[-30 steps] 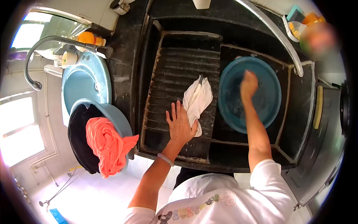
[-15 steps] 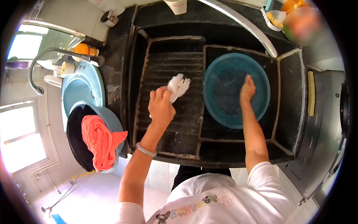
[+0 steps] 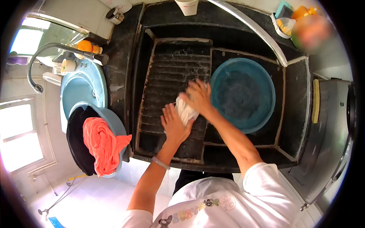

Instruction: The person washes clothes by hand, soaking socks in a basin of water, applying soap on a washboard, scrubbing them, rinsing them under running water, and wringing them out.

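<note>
A bunched white cloth [image 3: 185,111] lies on the dark ridged washboard [image 3: 163,81] of the sink. My left hand [image 3: 175,123] presses on the cloth's lower left side, its fingers spread. On the upper right part of the cloth lies my right hand [image 3: 199,97], slightly blurred, fingers apart and flat. Both palms cover part of the cloth. To the right, a blue-green basin [image 3: 270,91] of water stands in the sink.
At the left, a blue tub [image 3: 116,123] holds coral cloth [image 3: 102,144] and black cloth [image 3: 78,136], beside a light blue washbasin [image 3: 99,81]. A metal spout [image 3: 254,26] arches over the sink's back. A white cup [image 3: 187,7] stands behind.
My right hand has left the water basin and come left onto the white cloth. My left hand has opened from its grip and moved right and down, now flat against the cloth.
</note>
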Demonstrator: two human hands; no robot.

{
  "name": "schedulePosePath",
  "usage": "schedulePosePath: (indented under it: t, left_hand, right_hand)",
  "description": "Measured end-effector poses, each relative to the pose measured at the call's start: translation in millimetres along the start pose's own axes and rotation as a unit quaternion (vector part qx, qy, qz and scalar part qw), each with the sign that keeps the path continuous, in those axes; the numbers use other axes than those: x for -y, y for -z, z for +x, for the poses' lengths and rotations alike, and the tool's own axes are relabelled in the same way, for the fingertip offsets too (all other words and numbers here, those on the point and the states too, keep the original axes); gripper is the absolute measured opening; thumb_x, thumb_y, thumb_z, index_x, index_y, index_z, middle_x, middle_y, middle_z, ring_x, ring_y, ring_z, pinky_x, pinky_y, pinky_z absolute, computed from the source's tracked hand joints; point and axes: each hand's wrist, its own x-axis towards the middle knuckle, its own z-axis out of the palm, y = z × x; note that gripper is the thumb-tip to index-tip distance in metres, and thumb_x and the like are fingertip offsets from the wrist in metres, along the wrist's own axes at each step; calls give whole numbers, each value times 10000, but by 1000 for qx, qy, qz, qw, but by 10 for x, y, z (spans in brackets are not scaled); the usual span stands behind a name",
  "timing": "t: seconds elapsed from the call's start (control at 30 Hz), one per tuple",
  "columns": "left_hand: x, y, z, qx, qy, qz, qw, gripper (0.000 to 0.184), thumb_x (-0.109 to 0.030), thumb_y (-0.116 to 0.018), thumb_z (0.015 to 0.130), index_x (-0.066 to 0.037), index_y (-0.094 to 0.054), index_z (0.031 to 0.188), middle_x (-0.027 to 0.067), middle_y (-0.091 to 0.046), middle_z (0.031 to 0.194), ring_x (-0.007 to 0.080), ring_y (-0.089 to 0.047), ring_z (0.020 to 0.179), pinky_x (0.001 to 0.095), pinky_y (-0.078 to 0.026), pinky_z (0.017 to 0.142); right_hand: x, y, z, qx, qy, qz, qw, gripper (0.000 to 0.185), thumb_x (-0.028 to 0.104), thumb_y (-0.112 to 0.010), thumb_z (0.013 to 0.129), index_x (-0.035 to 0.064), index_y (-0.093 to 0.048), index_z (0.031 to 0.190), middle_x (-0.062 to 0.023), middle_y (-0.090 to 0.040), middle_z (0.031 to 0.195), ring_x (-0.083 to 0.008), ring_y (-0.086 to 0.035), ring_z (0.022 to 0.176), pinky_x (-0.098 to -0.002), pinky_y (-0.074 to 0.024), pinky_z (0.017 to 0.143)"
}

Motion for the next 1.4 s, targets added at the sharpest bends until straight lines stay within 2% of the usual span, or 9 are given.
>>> schedulePosePath:
  t: [0.13,0.2,0.37,0.6,0.73,0.9,1.0,1.3,1.4]
  left_hand:
    - [116,-75,-39,21,3,70,997,954,-456,-615,804,58,-140,1453,235,-143,1525,398,-104,1421,551,-99,1111]
    - [125,-58,16,37,-34,136,989,917,-467,-599,813,77,-198,1433,235,-161,1521,416,-119,1412,563,-126,1094]
    - [198,-37,87,10,-55,90,994,885,-480,-593,799,43,-249,1425,245,-214,1495,418,-158,1397,564,-150,1081]
    - [282,54,108,33,-92,108,989,845,-462,-528,839,48,-223,1439,227,-190,1517,407,-146,1404,568,-158,1066]
    - [248,4,152,11,-76,80,994,767,-391,-472,886,93,-212,1422,231,-180,1517,403,-154,1399,569,-156,1066]
    - [213,18,180,46,-65,67,995,816,-400,-535,851,59,-205,1438,225,-141,1526,394,-103,1415,567,-155,1073]
    - [208,85,202,78,-67,90,991,821,-403,-544,854,49,-197,1444,219,-118,1533,405,-83,1417,586,-148,1073]
    - [194,42,221,63,-63,81,993,851,-423,-542,861,52,-159,1453,191,-101,1542,404,-86,1412,581,-148,1075]
    - [276,-54,225,50,-78,120,988,865,-426,-554,840,41,-167,1456,194,-108,1541,414,-70,1413,585,-144,1080]
  right_hand:
    - [758,286,-742,-30,43,184,981,310,326,-729,751,55,-613,656,-145,-593,1087,-308,-497,1053,-461,-375,923]
    - [502,-221,-265,244,-41,-98,964,340,362,-696,781,46,-630,677,-118,-600,1015,-304,-494,1013,-456,-387,871]
    - [205,-401,494,-96,11,-119,988,332,371,-658,807,52,-650,715,-101,-618,979,-315,-491,1042,-446,-333,888]
    - [540,-66,-572,-35,175,56,982,186,233,-680,723,53,-645,690,-90,-610,866,-314,-537,794,-406,-427,673]
    - [178,-403,541,-74,-25,-144,986,197,257,-666,765,77,-627,698,-65,-593,1018,-299,-499,922,-430,-380,779]
    - [569,212,-351,-7,-46,46,998,212,275,-723,702,68,-678,689,-59,-594,961,-282,-507,950,-415,-391,770]
    - [411,-129,-609,-63,121,21,990,211,215,-699,706,68,-593,598,-75,-606,888,-291,-537,830,-408,-427,661]
    - [721,182,-443,-31,-132,4,991,255,306,-686,770,65,-668,688,-43,-562,975,-270,-464,970,-419,-338,794]
    - [643,-94,-661,-108,55,42,992,202,201,-686,750,45,-631,634,-60,-538,877,-263,-483,835,-404,-376,722]
